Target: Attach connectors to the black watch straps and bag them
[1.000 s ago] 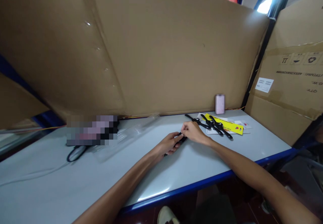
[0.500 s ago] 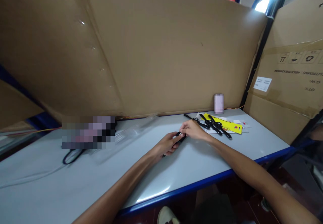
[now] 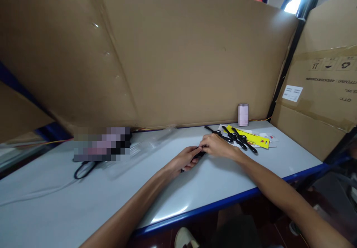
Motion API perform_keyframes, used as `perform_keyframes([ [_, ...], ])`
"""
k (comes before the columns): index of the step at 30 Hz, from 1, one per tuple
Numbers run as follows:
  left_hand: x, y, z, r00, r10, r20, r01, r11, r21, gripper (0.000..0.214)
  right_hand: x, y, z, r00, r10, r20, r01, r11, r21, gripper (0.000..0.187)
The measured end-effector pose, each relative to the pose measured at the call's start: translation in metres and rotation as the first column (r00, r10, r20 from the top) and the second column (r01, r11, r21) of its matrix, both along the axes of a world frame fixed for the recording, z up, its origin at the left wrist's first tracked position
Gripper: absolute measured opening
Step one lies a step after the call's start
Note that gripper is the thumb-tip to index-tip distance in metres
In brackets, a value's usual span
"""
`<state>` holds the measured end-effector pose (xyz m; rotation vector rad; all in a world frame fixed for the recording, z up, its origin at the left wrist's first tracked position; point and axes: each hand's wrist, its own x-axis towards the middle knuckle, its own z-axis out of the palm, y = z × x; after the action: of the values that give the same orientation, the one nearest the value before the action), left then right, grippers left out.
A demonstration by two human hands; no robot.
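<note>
My left hand (image 3: 186,159) is closed around a black spokeshave (image 3: 199,154), held slightly above the table. Most of its body is hidden by my fingers; one dark tip shows below the left hand. My right hand (image 3: 214,144) is closed too, with fingertips pinched at the far part of the same tool, touching my left fingertips. What those fingertips grip exactly is hidden. Just beyond the right hand lie several similar black spokeshaves (image 3: 244,140), side by side. A yellow printed card (image 3: 259,140) and white papers (image 3: 272,137) lie under and beside them.
Clear plastic packaging (image 3: 152,143) lies left of my hands. Farther left are a blurred-out item (image 3: 102,143) and a black cable loop (image 3: 83,170). A phone (image 3: 243,114) leans against the cardboard wall (image 3: 181,62). The table's blue edge (image 3: 206,212) runs along the front.
Both hands stay on the spokeshave at nearly the same spot, with the right fingers slightly shifted. The whole view has moved a little.
</note>
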<state>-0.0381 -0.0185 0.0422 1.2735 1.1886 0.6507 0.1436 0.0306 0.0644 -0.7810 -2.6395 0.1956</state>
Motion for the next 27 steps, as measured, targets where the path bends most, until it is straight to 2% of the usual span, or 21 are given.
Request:
perform_keyframes([
  [8,-0.001,-0.002,0.002,0.992,-0.023,0.123,0.025,1.000,-0.018,0.014,-0.003,-0.006,0.002,0.998,-0.044,0.053,0.041,0.997,0.060,0.020],
  [16,-0.001,0.001,-0.001,0.990,0.003,0.142,0.004,0.999,-0.043,0.010,-0.006,-0.012,0.007,0.990,-0.097,0.103,0.086,0.991,0.106,0.022],
  [27,0.000,-0.003,0.004,0.994,0.005,0.106,-0.002,0.999,-0.035,0.014,-0.010,-0.013,0.010,0.972,-0.059,0.229,0.011,0.979,0.204,0.027],
])
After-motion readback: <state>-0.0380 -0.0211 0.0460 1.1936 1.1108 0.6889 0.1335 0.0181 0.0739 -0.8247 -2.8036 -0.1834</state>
